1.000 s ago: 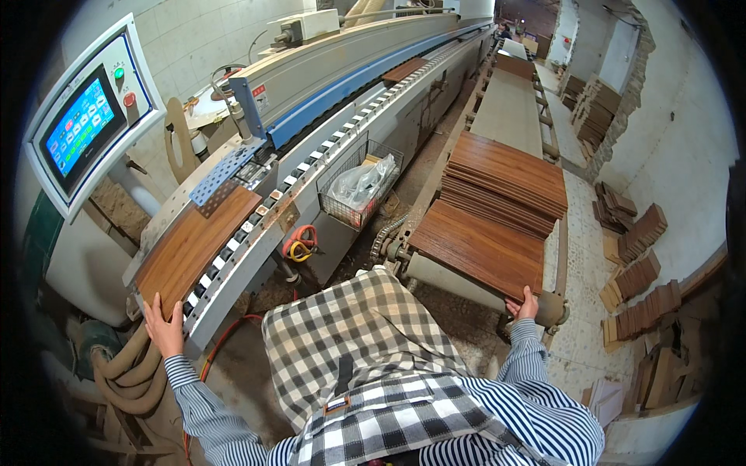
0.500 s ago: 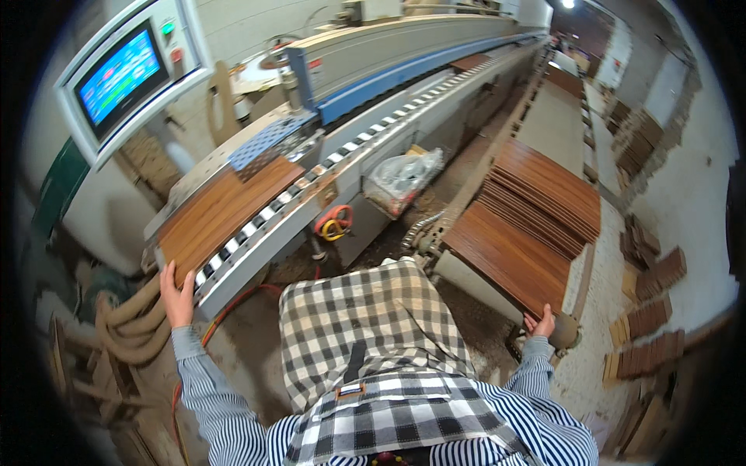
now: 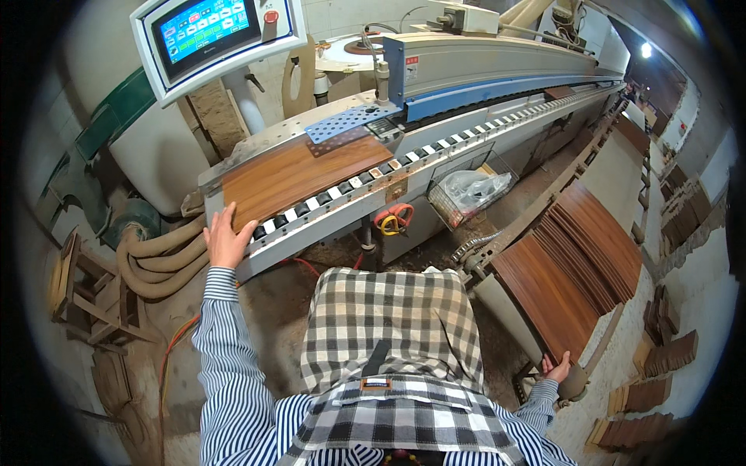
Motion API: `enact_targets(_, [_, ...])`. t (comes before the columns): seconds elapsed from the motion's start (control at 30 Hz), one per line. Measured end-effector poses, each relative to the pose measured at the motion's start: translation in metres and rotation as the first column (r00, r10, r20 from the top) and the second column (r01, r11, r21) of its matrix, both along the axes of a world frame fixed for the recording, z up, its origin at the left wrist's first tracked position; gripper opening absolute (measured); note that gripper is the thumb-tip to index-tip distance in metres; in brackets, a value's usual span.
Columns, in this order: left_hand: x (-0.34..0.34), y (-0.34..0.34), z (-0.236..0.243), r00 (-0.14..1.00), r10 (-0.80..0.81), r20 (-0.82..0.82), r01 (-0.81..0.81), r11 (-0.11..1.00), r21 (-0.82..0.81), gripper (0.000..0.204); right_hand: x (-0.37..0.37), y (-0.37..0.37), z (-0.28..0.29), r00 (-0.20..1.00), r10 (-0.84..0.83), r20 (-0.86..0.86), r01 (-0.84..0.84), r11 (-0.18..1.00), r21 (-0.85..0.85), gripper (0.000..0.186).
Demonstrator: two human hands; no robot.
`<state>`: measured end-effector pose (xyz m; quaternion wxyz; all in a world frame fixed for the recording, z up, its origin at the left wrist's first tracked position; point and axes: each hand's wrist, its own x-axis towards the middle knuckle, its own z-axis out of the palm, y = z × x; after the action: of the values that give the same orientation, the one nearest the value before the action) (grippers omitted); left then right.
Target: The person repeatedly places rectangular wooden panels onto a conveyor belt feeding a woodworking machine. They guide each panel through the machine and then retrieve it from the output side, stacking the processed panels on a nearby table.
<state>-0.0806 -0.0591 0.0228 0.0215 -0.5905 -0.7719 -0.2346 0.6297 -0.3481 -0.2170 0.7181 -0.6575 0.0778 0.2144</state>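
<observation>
A brown wood-grain board (image 3: 303, 182) lies flat on the infeed table of a long machine, its far end under a blue perforated plate (image 3: 342, 126). My left hand (image 3: 227, 239) rests at the board's near end, fingers spread and touching its edge. To the right, another brown board (image 3: 540, 291) lies at the near end of a row of overlapping boards (image 3: 594, 241) on a conveyor. My right hand (image 3: 556, 368) has its fingers curled at that board's near corner; the part under the board is hidden.
A control screen (image 3: 206, 35) stands at upper left. Along the machine runs a track of black and white pads (image 3: 365, 180). Orange-handled scissors (image 3: 394, 220) hang on its side near a wire basket (image 3: 466, 194) with plastic. Hoses (image 3: 159, 264) and a wooden stool (image 3: 89, 283) are left; board stacks (image 3: 672, 353) right.
The view has turned, so the machine and conveyor appear farther right. Both hands stay at the same boards, and neither board has clearly moved.
</observation>
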Motion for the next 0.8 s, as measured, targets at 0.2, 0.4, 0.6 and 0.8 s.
enact_targets(0.2, [0.039, 0.024, 0.002, 0.998, -0.034, -0.045, 0.034, 0.999, 0.003, 0.074, 0.001, 0.001, -0.005, 1.000, -0.006, -0.010, 0.006, 1.000, 0.014, 0.067])
enact_targets(0.4, [0.084, 0.058, 0.002, 0.994, -0.111, -0.006, 0.111, 0.994, 0.009, 0.070, 0.002, -0.003, -0.004, 1.000, 0.001, -0.005, -0.001, 1.000, 0.012, 0.074])
enact_targets(0.6, [0.086, 0.083, -0.023, 0.934, -0.341, 0.104, 0.329, 0.937, 0.119, 0.064, -0.003, -0.005, 0.001, 0.998, 0.024, -0.062, -0.016, 0.992, 0.128, 0.077])
enact_targets(0.8, [0.081, 0.060, -0.019, 0.809, -0.499, 0.309, 0.387, 0.849, 0.359, 0.053, -0.028, -0.016, 0.015, 0.998, 0.018, -0.053, -0.006, 0.975, 0.221, 0.058])
